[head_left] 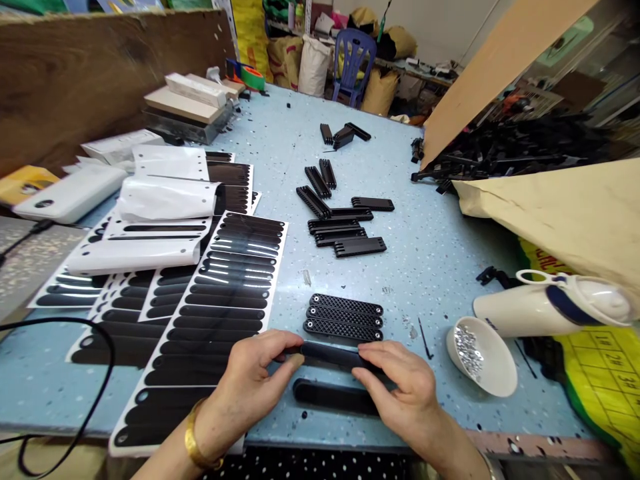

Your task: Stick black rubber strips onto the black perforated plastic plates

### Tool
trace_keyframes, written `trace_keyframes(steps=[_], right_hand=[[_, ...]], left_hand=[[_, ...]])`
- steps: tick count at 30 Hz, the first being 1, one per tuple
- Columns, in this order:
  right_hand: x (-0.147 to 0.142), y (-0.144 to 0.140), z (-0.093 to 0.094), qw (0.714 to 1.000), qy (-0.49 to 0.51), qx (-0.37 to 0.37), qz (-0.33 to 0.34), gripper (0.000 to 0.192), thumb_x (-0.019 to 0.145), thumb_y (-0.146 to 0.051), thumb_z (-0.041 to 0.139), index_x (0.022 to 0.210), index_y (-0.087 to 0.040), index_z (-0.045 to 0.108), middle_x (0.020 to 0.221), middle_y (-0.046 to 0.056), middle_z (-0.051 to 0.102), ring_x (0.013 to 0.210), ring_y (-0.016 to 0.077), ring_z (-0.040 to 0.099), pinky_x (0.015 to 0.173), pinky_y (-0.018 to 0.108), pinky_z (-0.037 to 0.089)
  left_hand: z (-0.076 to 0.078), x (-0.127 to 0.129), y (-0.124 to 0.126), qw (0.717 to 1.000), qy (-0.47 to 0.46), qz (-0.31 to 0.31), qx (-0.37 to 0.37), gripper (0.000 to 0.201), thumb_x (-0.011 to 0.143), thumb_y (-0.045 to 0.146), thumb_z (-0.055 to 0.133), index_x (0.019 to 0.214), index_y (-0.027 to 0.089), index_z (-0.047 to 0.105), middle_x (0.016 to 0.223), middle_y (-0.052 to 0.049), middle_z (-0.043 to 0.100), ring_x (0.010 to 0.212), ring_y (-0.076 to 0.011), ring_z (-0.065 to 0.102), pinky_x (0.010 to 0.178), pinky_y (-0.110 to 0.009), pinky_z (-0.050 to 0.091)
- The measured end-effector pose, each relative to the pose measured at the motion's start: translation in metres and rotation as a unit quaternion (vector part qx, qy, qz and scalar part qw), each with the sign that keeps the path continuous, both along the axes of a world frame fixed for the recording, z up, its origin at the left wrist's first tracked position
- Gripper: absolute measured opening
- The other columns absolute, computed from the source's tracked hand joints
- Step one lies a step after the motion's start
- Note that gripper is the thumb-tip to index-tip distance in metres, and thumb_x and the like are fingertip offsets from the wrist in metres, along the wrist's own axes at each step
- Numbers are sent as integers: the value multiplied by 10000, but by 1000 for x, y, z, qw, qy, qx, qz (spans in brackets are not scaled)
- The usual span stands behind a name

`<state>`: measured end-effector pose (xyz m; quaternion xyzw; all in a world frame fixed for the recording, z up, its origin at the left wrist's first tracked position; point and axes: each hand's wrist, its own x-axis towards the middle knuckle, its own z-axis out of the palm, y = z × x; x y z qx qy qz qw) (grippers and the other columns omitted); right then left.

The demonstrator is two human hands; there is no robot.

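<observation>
My left hand pinches the left end of a glossy black strip between thumb and fingers. At its other end my right hand grips the same strip, so it lies level between both hands, low over the table. Nearer to me a second black strip with a rounded end rests on the table, its right end hidden by my right hand. Just beyond my fingers, three black pieces with a diamond texture and small metal rings at their ends lie side by side. Left of them is a sheet of black round-ended stickers.
Several black ribbed pieces are scattered farther back. To the right, a white bowl of small metal parts stands by a white bottle. White backing papers and a white device lie left. A black cable loops near my left arm.
</observation>
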<state>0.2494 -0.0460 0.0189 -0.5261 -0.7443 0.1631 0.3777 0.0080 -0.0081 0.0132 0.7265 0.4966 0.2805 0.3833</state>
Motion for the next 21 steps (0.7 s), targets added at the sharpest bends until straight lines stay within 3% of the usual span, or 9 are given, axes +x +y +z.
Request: trace_keyframes(steps=[10, 21], right_hand=[[1, 1, 2, 1000, -10, -2, 10, 152, 802, -142, 656, 930, -180, 730, 861, 89, 746, 746, 231, 695, 651, 394, 581], [1, 2, 2, 1000, 9, 3, 12, 145, 788, -121, 674, 909, -166, 741, 857, 83, 750, 748, 225, 698, 662, 383, 568]], left_hand=[[0, -2, -3, 1000, -10, 6, 8, 269, 829, 191, 624, 1084, 221, 702, 945, -23, 761, 803, -164, 707, 731, -262, 570], [-1, -1, 1, 998, -39, -8, 54, 219, 837, 158, 617, 1025, 210, 718, 926, -24, 768, 819, -160, 722, 746, -267, 589]])
